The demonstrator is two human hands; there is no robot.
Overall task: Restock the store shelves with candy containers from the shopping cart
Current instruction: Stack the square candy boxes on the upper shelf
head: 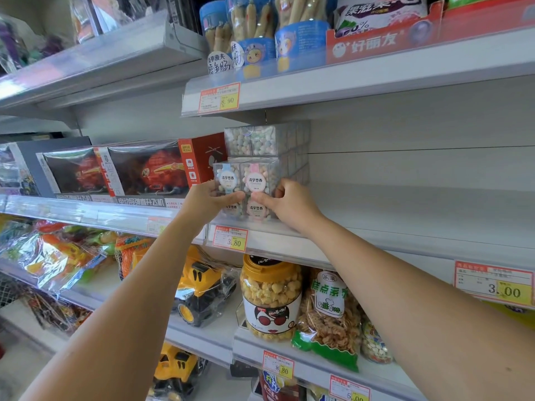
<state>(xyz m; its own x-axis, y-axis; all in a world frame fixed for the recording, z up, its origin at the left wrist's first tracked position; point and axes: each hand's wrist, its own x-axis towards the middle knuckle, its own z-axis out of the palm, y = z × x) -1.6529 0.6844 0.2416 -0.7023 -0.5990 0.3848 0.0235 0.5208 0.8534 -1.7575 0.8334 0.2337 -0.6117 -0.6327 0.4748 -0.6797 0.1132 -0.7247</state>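
Note:
Clear cube candy containers [256, 176] filled with pastel candy balls stand stacked at the left end of the middle shelf [376, 227]. My left hand [210, 199] holds the blue-labelled container [227, 178] at the stack's front left. My right hand [285, 201] grips the pink-labelled container beside it, thumb in front and fingers round its right side. Another row of containers [252, 140] sits on top, and more lie below the two I hold. The shopping cart is out of view.
Boxed toy helicopters [147, 169] stand left of the stack. The shelf stretches bare to the right. Above are sausage tubs [254, 33]; below are a popcorn jar [270, 296], snack bags [330, 316] and yellow toy trucks [202, 287]. Price tags line the shelf edges.

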